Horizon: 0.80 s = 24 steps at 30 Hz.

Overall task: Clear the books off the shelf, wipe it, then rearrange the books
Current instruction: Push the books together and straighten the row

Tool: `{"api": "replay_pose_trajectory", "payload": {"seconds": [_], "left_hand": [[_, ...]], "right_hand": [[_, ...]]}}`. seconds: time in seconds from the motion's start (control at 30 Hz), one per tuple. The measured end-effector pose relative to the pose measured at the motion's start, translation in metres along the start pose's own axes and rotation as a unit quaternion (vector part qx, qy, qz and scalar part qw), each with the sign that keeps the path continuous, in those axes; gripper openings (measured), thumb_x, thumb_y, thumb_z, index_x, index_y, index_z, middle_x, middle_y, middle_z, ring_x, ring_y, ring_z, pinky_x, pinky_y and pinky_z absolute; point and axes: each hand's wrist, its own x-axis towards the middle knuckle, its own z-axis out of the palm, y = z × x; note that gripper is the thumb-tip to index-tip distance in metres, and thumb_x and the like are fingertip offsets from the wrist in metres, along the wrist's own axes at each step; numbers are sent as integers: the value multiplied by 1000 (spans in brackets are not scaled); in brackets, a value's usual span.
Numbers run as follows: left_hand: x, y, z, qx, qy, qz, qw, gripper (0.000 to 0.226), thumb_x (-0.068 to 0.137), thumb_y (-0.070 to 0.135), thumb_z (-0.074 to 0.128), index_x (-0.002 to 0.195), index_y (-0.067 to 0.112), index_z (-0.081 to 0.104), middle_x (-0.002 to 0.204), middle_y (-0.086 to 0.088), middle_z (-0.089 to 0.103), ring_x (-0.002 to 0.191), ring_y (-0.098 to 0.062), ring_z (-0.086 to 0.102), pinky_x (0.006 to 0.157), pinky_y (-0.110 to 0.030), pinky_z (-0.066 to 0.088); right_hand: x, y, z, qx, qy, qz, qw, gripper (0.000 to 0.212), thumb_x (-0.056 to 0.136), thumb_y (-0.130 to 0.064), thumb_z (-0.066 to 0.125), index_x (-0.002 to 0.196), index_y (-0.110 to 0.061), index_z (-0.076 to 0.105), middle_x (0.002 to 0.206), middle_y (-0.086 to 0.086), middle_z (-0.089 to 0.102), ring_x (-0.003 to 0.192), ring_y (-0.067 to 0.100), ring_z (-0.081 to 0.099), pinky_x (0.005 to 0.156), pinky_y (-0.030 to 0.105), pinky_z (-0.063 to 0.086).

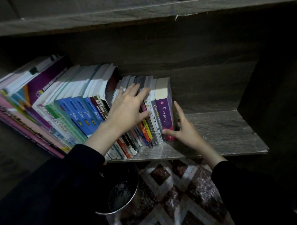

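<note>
A row of books leans leftward on the grey wooden shelf [220, 131]. Tall blue-spined books [80, 113] and pink and purple ones fill the left part; thin small books [145, 129] stand in the middle. A purple book [165, 115] ends the row on the right. My left hand [127, 108] lies with straight fingers across the tops and spines of the small books. My right hand [183, 129] rests against the purple book, fingers along its right cover and thumb at the foot of its spine.
The right part of the shelf is bare wood up to the dark side panel [270, 99]. Another shelf board [141, 15] runs overhead. Below the shelf stands a dark round bin [120, 195] on a patterned carpet [177, 195].
</note>
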Motion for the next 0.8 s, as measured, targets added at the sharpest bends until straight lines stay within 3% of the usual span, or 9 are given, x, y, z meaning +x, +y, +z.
{"api": "replay_pose_trajectory", "payload": {"seconds": [0.07,0.17,0.23,0.37,0.43,0.63,0.7,0.8], "left_hand": [[-12,6,5,-88,123,1,988,43,96,31,56,137,18,50,148,-11,40,136,-22,36,105,-32,29],[-33,17,20,-149,232,-21,961,30,96,23,51,120,11,62,127,-9,56,118,-18,48,98,-12,26],[-46,21,32,-156,243,-24,957,29,93,20,52,117,9,64,122,-10,58,115,-21,50,99,-5,21],[-65,23,48,-154,245,-41,956,31,91,17,51,118,10,65,125,-8,58,118,-21,47,95,-18,30],[-74,25,54,-175,232,-51,955,31,92,18,50,118,10,65,125,-7,57,117,-18,46,93,-18,32],[-99,33,80,-210,225,-87,947,29,89,5,58,117,6,65,116,-8,60,112,-17,50,99,-6,29],[-109,35,87,-219,204,-120,946,30,89,10,54,117,10,66,116,-5,59,113,-13,48,97,-10,32],[-122,33,95,-227,176,-166,943,31,89,11,54,118,14,65,118,-2,59,115,-12,47,95,-24,42]], "right_hand": [[-2,-2,2,18,23,8,1000,110,74,-39,78,147,-49,-3,156,1,27,139,24,34,110,55,33],[-7,-3,9,47,88,11,995,103,76,-30,78,152,-37,9,155,0,32,138,22,36,111,51,33],[-11,-4,14,68,120,6,990,98,77,-26,79,152,-33,16,153,0,35,137,18,36,112,46,34],[-16,-7,16,92,141,12,986,96,78,-18,78,152,-27,19,150,1,38,127,5,35,105,27,31],[-19,-8,18,84,146,17,986,95,78,-14,77,152,-25,19,149,1,40,121,0,33,100,22,29],[-42,-7,51,28,287,20,957,67,84,-8,69,143,-20,39,133,3,50,122,18,45,98,30,34],[-50,-4,63,32,322,18,946,65,85,-9,68,142,-19,40,128,-1,48,119,17,45,97,31,35],[-53,1,65,53,300,10,952,80,84,-15,72,149,-27,28,145,1,39,132,14,34,109,41,31]]}}
